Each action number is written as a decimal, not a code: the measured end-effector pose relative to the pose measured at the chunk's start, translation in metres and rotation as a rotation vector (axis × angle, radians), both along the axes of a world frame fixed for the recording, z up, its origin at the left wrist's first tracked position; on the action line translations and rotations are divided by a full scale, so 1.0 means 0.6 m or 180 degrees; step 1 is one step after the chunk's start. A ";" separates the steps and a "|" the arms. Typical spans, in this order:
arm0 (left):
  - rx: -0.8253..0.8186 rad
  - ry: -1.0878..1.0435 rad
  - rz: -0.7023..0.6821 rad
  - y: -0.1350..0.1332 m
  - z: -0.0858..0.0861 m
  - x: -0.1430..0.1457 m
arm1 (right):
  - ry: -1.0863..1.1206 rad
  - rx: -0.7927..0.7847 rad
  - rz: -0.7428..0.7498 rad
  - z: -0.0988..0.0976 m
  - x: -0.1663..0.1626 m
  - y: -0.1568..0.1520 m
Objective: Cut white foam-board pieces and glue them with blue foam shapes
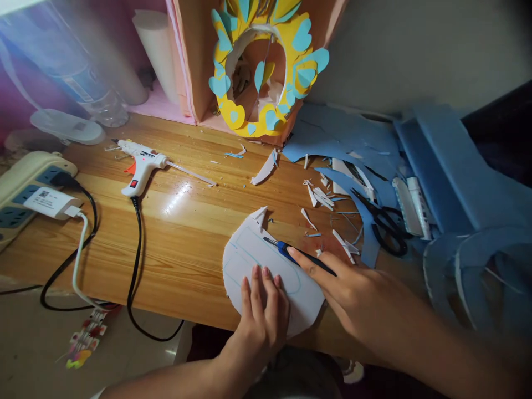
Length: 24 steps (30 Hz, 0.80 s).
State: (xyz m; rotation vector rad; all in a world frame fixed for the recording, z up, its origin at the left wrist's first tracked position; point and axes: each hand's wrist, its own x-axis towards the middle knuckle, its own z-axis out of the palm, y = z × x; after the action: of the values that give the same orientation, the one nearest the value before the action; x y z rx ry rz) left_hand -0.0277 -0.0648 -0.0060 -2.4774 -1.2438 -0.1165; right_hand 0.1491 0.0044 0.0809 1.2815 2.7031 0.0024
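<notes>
A rounded white board (245, 249) with blue-green pen outlines lies on the wooden table, its near end reaching the front edge. My left hand (266, 305) rests flat on it, fingers stretched out and pressing near the drawn outline. In my right hand (341, 282) is a blue-and-black utility knife (286, 249), gripped by the handle. Its blade tip touches or hovers just over the board, close to the upper line; which of these I cannot tell. Beside the board's far end a pointed flap (258, 218) sticks up.
A hot glue gun (141, 160) lies left, its cord trailing off the front edge. Black scissors (386, 224), white scraps (320, 197) and blue sheets (344, 130) cover the right. A yellow ring with blue hearts (266, 124) stands behind; a power strip (25, 188) sits far left.
</notes>
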 end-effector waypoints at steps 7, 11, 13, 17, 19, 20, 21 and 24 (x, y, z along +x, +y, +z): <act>-0.0064 -0.0025 -0.0102 -0.001 0.003 -0.001 | -0.0029 -0.0053 -0.0106 -0.001 0.023 -0.027; -0.0077 0.0004 -0.0124 0.000 0.005 -0.002 | -0.0026 -0.0077 -0.0046 0.004 0.032 -0.036; -0.0093 0.0043 -0.0149 0.001 0.005 -0.002 | -0.0008 -0.0100 -0.0072 0.008 0.037 -0.041; -0.0109 0.0073 -0.0185 -0.001 0.005 -0.001 | -0.0064 -0.0052 -0.0078 0.018 0.043 -0.056; -0.0097 0.0048 -0.0152 -0.002 0.005 -0.001 | -0.0087 -0.0007 -0.0054 0.020 0.045 -0.060; -0.0107 0.0026 -0.0120 -0.002 0.005 -0.002 | -0.0081 -0.0003 -0.0063 0.019 0.046 -0.059; -0.0150 -0.0012 -0.0083 0.000 0.005 -0.004 | -0.0079 0.0008 -0.0091 0.017 0.047 -0.055; -0.0377 -0.0254 0.0035 0.011 0.002 -0.013 | -0.0214 0.0100 -0.0135 0.009 0.051 -0.027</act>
State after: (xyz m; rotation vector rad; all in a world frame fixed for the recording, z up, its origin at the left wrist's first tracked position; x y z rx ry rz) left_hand -0.0356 -0.0584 -0.0048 -2.5893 -1.3325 -0.1440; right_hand 0.1798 -0.0119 0.0861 1.3225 2.6293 0.0821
